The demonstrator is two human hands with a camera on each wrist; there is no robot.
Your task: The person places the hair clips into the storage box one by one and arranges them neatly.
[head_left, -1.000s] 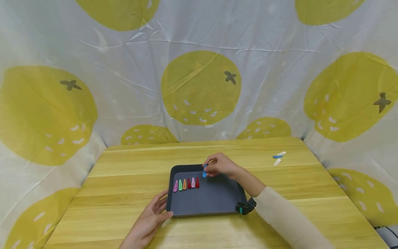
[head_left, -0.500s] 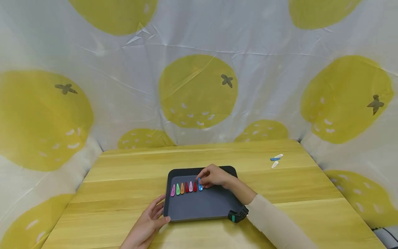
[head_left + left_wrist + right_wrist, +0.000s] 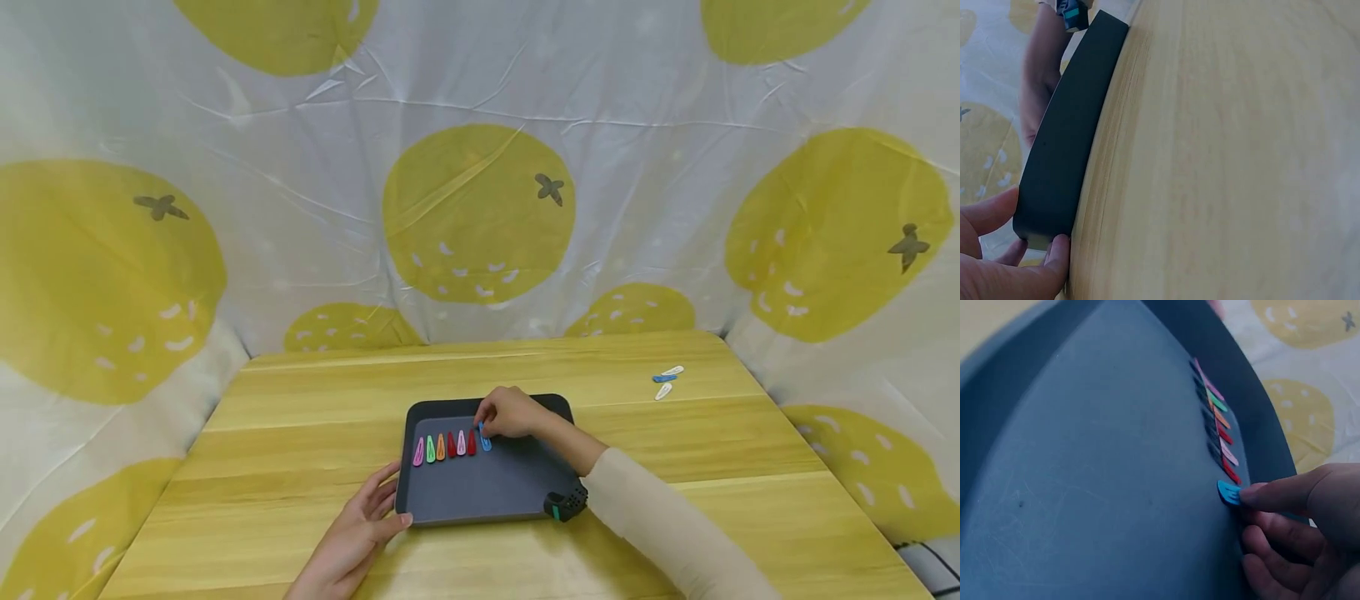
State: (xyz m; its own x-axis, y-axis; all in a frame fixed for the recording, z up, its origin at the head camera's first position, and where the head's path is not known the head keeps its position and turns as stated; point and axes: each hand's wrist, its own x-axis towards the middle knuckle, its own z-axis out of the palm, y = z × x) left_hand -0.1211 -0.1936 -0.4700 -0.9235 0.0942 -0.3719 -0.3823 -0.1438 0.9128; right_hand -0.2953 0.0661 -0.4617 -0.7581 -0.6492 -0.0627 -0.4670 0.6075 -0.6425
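Observation:
My right hand [image 3: 513, 412] pinches a blue hair clip [image 3: 486, 443] inside the dark grey tray [image 3: 465, 500]. In the right wrist view, thumb and fingers meet at one end of the blue clip, whose other end points into the tray. To its left runs a row of several hair clips: magenta [image 3: 418, 451], green [image 3: 431, 449], orange [image 3: 441, 447], red [image 3: 452, 445], light pink [image 3: 461, 442] and another red [image 3: 472, 442]. My left hand [image 3: 363, 521] grips the tray's near left corner, thumb at the front; the left wrist view shows fingers [image 3: 1057, 256] against the wall.
Toward the table's back right lie two white hair clips [image 3: 663, 391] and another blue clip [image 3: 664, 378]. A black strap [image 3: 566, 504] on the right wrist hangs over the tray's near right corner. A lemon-patterned curtain [image 3: 480, 212] encloses the wooden table [image 3: 300, 433].
My right hand has brought the blue clip from near the tray's back edge leftward and nearer, to the row's right end. The left hand keeps its hold on the tray.

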